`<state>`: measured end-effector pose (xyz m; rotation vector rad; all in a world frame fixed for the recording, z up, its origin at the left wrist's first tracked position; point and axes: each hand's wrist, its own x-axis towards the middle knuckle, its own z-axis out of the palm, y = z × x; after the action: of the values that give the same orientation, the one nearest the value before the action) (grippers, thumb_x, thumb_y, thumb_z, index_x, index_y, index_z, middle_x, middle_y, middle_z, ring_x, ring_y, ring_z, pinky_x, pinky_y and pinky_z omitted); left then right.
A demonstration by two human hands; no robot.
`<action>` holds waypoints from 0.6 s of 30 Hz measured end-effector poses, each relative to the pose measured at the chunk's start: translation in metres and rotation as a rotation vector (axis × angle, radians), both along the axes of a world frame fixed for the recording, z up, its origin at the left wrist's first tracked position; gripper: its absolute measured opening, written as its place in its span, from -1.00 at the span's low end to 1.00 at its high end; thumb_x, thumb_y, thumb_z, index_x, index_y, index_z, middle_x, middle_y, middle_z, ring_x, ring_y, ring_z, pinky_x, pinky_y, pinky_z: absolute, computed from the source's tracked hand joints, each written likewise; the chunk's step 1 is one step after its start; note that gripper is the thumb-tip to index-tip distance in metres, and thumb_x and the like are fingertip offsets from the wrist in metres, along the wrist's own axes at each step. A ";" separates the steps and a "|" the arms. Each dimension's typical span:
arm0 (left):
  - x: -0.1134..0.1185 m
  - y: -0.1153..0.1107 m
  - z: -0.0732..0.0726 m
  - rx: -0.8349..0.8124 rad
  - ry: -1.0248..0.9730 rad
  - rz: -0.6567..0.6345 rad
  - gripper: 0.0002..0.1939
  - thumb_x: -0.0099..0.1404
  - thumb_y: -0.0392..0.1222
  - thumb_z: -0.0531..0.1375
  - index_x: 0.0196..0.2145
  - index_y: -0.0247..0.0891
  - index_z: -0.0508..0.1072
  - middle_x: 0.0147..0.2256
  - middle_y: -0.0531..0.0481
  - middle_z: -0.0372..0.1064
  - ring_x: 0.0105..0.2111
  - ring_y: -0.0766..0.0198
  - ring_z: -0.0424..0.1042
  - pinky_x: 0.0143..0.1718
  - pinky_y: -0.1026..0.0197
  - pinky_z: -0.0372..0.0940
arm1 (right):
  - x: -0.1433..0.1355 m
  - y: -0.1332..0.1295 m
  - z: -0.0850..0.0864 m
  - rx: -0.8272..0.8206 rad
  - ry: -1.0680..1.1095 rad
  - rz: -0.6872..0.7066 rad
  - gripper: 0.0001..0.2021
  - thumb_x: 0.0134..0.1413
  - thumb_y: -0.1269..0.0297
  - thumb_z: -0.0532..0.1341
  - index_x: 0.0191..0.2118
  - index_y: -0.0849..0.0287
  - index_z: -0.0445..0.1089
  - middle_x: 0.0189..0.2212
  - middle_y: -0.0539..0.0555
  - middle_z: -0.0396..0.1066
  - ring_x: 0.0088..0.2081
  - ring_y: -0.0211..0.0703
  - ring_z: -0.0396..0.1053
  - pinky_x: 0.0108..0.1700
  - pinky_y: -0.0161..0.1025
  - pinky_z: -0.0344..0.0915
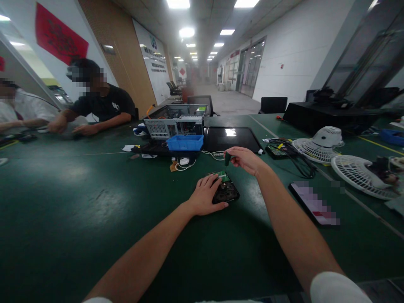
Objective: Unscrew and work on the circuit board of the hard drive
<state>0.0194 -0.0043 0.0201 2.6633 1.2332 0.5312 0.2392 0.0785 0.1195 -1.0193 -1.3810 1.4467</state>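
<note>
A small black device (227, 194) with a bared green circuit board at its far end lies on the table in front of me. My left hand (206, 195) rests flat on its left side, fingers spread and thumb stretched along the near edge. Above the far end, my right hand (243, 160) is closed around the dark green handle of a screwdriver (227, 159). The screwdriver stands nearly upright, its thin shaft pointing down at the board. Whether the tip touches a screw is too small to tell.
Beyond the device are a blue tray (185, 143), an open computer case (175, 122) and a dark flat panel (232, 136). To the right lie a phone (314, 204), white fan parts (362, 174) and a black cable (304, 166). Two people sit at far left.
</note>
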 end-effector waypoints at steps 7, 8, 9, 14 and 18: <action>0.000 0.000 0.002 -0.021 0.017 0.003 0.04 0.22 0.51 0.10 0.44 -0.15 -0.05 0.40 -0.24 -0.10 0.37 -0.23 -0.12 0.33 -0.27 -0.11 | -0.003 0.002 -0.003 0.002 0.017 0.008 -0.82 0.06 0.21 0.36 -0.30 0.21 0.47 -0.24 0.17 0.56 -0.50 -0.32 0.30 -0.54 -0.36 0.21; 0.000 0.000 0.002 -0.020 0.016 0.002 0.04 0.22 0.51 0.10 0.44 -0.15 -0.05 0.40 -0.24 -0.11 0.37 -0.23 -0.11 0.33 -0.27 -0.12 | -0.004 0.002 -0.003 -0.002 0.019 0.016 -0.83 0.06 0.22 0.37 -0.29 0.20 0.47 -0.26 0.16 0.56 -0.50 -0.31 0.31 -0.53 -0.36 0.23; 0.000 0.000 0.002 -0.020 0.013 0.000 0.04 0.22 0.50 0.10 0.44 -0.15 -0.05 0.40 -0.23 -0.11 0.37 -0.23 -0.11 0.33 -0.27 -0.12 | -0.004 0.001 -0.002 -0.005 0.018 0.025 -0.83 0.05 0.23 0.37 -0.27 0.19 0.47 -0.29 0.13 0.55 -0.50 -0.30 0.32 -0.53 -0.35 0.24; 0.000 0.000 0.003 -0.032 0.000 -0.003 0.03 0.22 0.48 0.12 0.44 -0.11 -0.06 0.40 -0.21 -0.12 0.38 -0.23 -0.12 0.33 -0.27 -0.12 | -0.006 -0.001 -0.001 0.000 -0.011 0.087 -0.80 0.07 0.24 0.35 -0.17 0.17 0.53 -0.37 0.08 0.50 -0.50 -0.29 0.33 -0.54 -0.35 0.22; 0.000 0.000 0.002 -0.028 -0.007 -0.005 0.04 0.22 0.48 0.12 0.44 -0.11 -0.07 0.40 -0.22 -0.12 0.38 -0.23 -0.12 0.33 -0.28 -0.13 | -0.004 0.002 -0.002 0.058 -0.089 0.049 -0.80 0.06 0.19 0.34 -0.24 0.19 0.57 -0.41 0.06 0.49 -0.53 -0.34 0.24 -0.58 -0.36 0.10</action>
<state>0.0192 -0.0043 0.0224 2.6380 1.2229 0.5185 0.2352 0.0802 0.1176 -1.0300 -1.5128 1.4027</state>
